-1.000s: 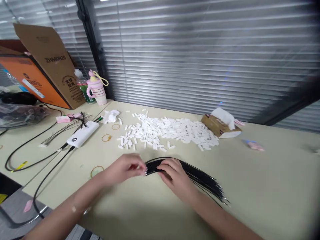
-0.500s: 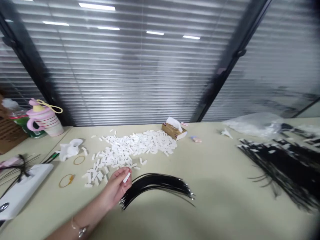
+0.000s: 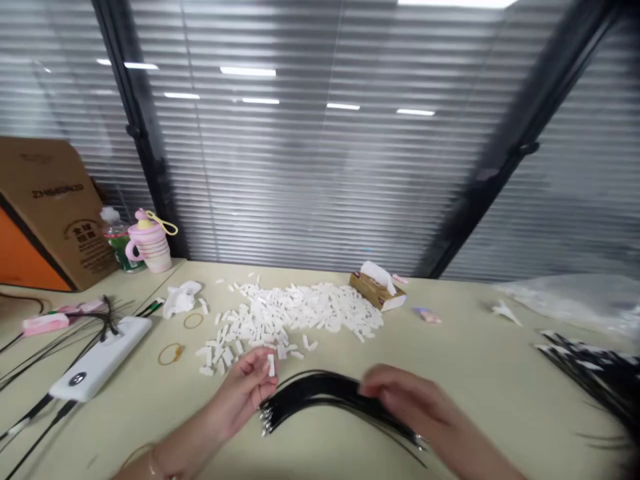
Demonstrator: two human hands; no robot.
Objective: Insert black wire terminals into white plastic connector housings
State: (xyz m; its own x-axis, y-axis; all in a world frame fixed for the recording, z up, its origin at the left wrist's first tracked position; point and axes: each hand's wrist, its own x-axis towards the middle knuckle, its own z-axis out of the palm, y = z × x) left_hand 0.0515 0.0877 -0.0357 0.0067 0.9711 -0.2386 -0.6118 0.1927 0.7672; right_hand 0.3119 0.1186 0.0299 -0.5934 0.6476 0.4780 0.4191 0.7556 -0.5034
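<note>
While pinching a white tab upright in the left hand, right hand spread and blurred just over the black cable bundle, near the front edge of the desk

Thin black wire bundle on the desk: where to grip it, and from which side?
Grip the bundle of thin black wires at the crown of its arch, coming from above on the near side. The wires lie tightest there, while they splay toward both ends, and the silver metal tips at the left end could probably snag. The right hand, over the bundle's right half, looks best placed.
</note>
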